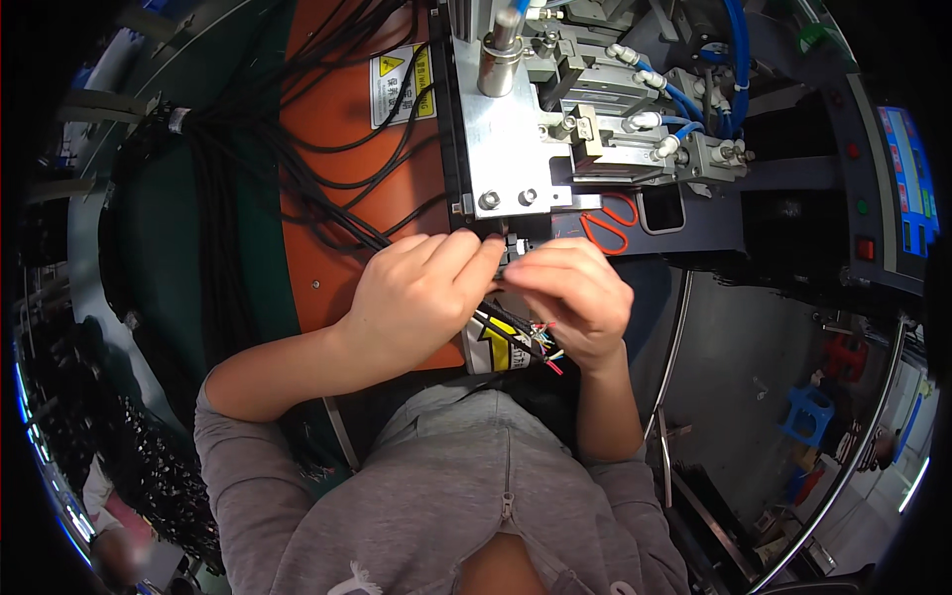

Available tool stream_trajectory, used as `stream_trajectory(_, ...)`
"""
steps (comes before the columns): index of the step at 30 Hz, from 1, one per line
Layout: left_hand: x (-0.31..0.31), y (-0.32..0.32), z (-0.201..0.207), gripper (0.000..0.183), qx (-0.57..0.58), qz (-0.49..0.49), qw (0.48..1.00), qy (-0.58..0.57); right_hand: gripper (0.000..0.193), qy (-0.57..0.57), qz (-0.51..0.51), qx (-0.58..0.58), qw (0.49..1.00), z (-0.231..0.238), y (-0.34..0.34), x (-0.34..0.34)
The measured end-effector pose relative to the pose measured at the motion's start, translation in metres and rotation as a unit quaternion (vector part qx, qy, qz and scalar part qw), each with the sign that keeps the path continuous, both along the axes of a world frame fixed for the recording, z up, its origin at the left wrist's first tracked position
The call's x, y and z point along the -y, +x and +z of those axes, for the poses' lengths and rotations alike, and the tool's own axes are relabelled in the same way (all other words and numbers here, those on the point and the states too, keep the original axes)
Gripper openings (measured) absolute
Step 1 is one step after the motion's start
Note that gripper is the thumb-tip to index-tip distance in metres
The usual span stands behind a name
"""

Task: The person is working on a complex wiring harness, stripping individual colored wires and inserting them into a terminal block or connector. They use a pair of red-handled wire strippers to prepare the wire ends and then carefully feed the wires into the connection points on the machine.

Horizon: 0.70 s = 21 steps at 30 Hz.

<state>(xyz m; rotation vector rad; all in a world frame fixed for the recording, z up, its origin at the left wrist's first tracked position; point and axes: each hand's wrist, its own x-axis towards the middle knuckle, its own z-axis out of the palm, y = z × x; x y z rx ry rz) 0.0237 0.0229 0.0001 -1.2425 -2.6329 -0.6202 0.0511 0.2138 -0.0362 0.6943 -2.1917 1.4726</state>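
Both hands meet at the front edge of a metal machine fixture (511,149). My left hand (426,281) is closed, its fingertips pinched by a small dark part at the fixture; what lies inside the pinch is hidden. My right hand (578,297) faces it with thumb and fingers curled together, close to a small white-and-black piece (516,246). Its grip contents cannot be made out. Below the hands, black cables (501,322) end in stripped, coloured wires (547,347), lying over a yellow-and-white label.
A bundle of black cables (213,149) spreads across the orange work surface (342,218) on the left. Red-handled scissors (607,230) lie right of the fixture. Pneumatic cylinders with blue hoses (684,104) fill the back right. A control panel with a screen (904,178) stands far right.
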Motion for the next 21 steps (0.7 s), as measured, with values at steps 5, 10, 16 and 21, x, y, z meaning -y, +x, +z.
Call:
stream_trajectory(5,-0.002,-0.007,0.0,0.033,-0.097,-0.08,0.983,0.13,0.021,-0.092,-0.054,0.049,0.993,0.007,0.012,-0.005)
stream_trajectory(10,-0.002,-0.011,0.004,0.02,-0.002,-0.049,0.984,0.174,0.023,-0.423,0.028,0.271,0.864,0.018,0.015,0.008)
stream_trajectory(16,-0.004,-0.006,-0.004,0.018,0.002,-0.025,0.986,0.166,0.01,-0.321,-0.004,0.241,0.916,0.004,0.011,0.012)
stream_trajectory(21,-0.005,-0.008,-0.005,0.019,0.03,-0.028,0.983,0.181,0.012,-0.355,-0.022,0.273,0.894,0.012,0.01,0.017)
